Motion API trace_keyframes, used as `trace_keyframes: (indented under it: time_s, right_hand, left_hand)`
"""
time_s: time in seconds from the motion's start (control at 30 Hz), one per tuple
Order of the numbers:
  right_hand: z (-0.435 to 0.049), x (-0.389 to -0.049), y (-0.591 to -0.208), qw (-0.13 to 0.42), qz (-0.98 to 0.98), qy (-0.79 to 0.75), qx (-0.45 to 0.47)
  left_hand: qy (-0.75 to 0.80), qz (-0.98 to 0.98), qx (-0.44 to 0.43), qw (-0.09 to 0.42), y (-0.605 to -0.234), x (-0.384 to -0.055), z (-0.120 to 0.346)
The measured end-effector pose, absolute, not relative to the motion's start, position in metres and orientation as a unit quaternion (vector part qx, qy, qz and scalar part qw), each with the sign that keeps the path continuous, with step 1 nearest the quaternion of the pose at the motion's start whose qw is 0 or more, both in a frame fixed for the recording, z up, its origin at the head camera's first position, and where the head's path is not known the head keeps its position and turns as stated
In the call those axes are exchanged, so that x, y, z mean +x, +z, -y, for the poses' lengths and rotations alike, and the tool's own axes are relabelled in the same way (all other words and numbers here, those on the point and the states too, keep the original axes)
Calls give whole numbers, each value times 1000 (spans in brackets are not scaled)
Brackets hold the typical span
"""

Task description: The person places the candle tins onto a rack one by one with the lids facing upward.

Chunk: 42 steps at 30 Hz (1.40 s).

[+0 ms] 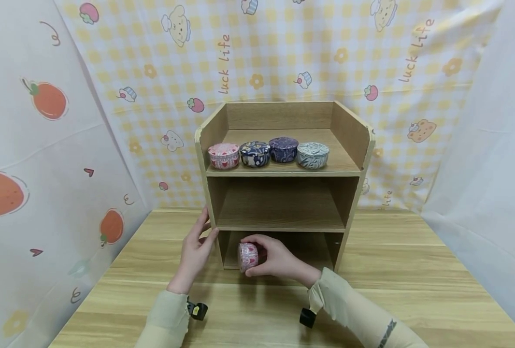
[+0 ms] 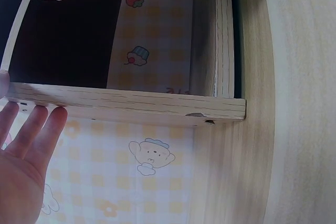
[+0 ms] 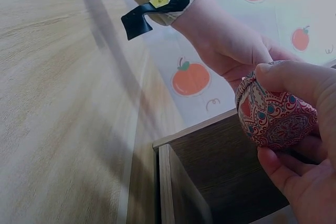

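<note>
My right hand (image 1: pixel 279 258) pinches a small round pink-and-red patterned tin (image 1: pixel 248 256) between thumb and fingers, at the front of the bottom compartment. The tin is tipped onto its side, and its ornate red base (image 3: pixel 286 129) shows in the right wrist view. My left hand (image 1: pixel 195 252) rests on the left side panel of a wooden shelf (image 1: pixel 279 229). Its thumb touches the panel's front edge, while its fairly straight fingers (image 2: pixel 50 135) lie along the outer face.
On the top shelf stand a pink tin (image 1: pixel 224 156), a navy floral tin (image 1: pixel 255 154), a purple tin (image 1: pixel 283 150) and a pale leaf-patterned tin (image 1: pixel 313 156). The shelf unit stands on a wooden table (image 1: pixel 414 290), before a yellow checked cloth (image 1: pixel 283 58).
</note>
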State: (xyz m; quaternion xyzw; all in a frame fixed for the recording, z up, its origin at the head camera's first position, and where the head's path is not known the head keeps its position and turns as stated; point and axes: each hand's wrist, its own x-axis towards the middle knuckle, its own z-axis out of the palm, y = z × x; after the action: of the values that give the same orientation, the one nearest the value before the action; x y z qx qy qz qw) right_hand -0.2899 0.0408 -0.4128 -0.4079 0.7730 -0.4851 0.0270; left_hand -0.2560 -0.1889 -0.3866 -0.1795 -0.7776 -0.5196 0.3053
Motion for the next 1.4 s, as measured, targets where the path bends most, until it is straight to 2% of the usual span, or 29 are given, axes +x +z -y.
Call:
trace_keyframes:
  time_s: [0.9, 1.23, 1.4]
  right_hand:
    - [-39, -288, -411, 24, -772, -496, -398]
    - [-45, -289, -413, -16, -764, -506, -400]
    - [-47, -289, -414, -18, -760, -515, -396]
  left_hand:
    - [-523, 775, -178, 306, -386, -255, 189]
    - [-525, 774, -172, 309, -386, -255, 188]
    - [-531, 770, -179, 306, -387, -256, 188]
